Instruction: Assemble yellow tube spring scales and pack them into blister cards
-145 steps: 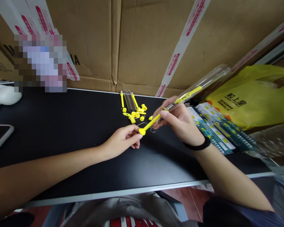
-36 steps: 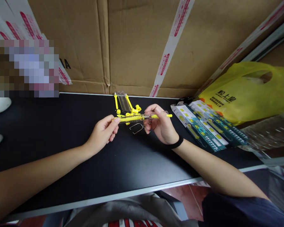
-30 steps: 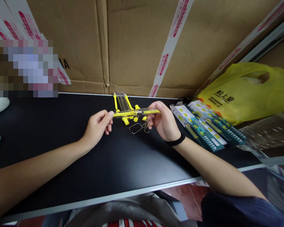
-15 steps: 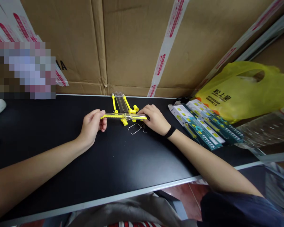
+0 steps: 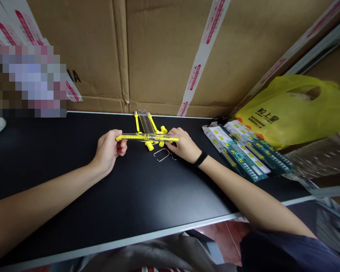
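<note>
Currently, the left hand [image 5: 109, 149] grasps the left end of the tube [image 5: 146, 137], held crosswise over the parts [image 5: 150, 146], while the right hand [image 5: 187, 146], back upward, meets its right end, grip indeterminable, tabletop [image 5: 141, 200] extending to the near edge, boxes [image 5: 238, 153] at right.

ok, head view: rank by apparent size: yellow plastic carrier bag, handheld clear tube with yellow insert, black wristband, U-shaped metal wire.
1. Yellow plastic carrier bag
2. Handheld clear tube with yellow insert
Black wristband and U-shaped metal wire: smaller, too alike to rank.
</note>
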Demonstrator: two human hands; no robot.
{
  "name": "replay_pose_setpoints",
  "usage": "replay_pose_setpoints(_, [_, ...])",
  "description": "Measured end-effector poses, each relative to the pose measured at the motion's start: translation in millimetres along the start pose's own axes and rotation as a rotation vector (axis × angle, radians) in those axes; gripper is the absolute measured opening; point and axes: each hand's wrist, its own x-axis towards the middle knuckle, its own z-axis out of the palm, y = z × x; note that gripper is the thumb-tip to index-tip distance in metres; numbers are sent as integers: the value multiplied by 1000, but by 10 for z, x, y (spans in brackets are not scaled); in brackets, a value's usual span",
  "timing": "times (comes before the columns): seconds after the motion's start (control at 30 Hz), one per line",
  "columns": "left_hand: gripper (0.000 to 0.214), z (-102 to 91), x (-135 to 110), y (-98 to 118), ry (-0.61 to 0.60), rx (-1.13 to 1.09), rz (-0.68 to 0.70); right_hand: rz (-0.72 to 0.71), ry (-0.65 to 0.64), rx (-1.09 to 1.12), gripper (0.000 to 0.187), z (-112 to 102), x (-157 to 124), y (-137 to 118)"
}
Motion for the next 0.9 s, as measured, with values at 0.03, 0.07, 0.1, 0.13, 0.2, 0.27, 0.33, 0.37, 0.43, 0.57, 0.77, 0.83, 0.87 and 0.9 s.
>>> replay_pose_setpoints(0.03, [18, -2, 1, -3, -1, -1, 0, 1, 3, 7, 12, 6, 5, 5])
replay_pose_setpoints(0.07, [18, -5, 2, -8, -4, -1, 2, 2, 6, 18, 12, 11, 8, 10])
replay_pose_setpoints(0.1, [18, -8, 3, -12, -9, -2, 5, 3, 12, 37, 11, 14, 9, 12])
replay_pose_setpoints(0.13, [18, -12, 4, -16, -12, -1, 6, 3, 22, 65, 10, 16, 8, 13])
replay_pose_setpoints(0.2, [19, -18, 5, -18, -16, 3, 4, 5, 64, 146, 8, 17, 6, 10])
replay_pose_setpoints(0.27, [19, -21, 4, -12, -14, 6, 5, 19, 136, 250, 7, 2, 6, 2])
replay_pose_setpoints(0.33, [20, -21, 1, 1, -12, 2, 2, 60, 223, 385, 7, -38, 9, -11])
replay_pose_setpoints(0.37, [21, -21, 0, 9, -8, 0, -1, 87, 264, 468, 7, -70, 10, -22])
replay_pose_setpoints(0.43, [23, -18, -1, 26, 6, -5, -14, 139, 326, 653, 9, -154, 10, -57])
replay_pose_setpoints(0.57, [24, -10, 0, 53, 28, -32, -37, 194, 345, 911, 23, -348, -8, -172])
replay_pose_setpoints(0.77, [23, -13, 17, 61, 30, -68, -53, 176, 323, 961, 25, -444, -30, -267])
replay_pose_setpoints(0.83, [23, -20, 23, 54, 23, -65, -54, 183, 316, 964, 26, -426, -29, -260])
replay_pose_setpoints(0.87, [23, -23, 25, 49, 19, -59, -54, 187, 312, 966, 27, -416, -27, -255])
replay_pose_setpoints(0.9, [23, -27, 25, 44, 12, -51, -52, 190, 308, 969, 27, -408, -26, -249])
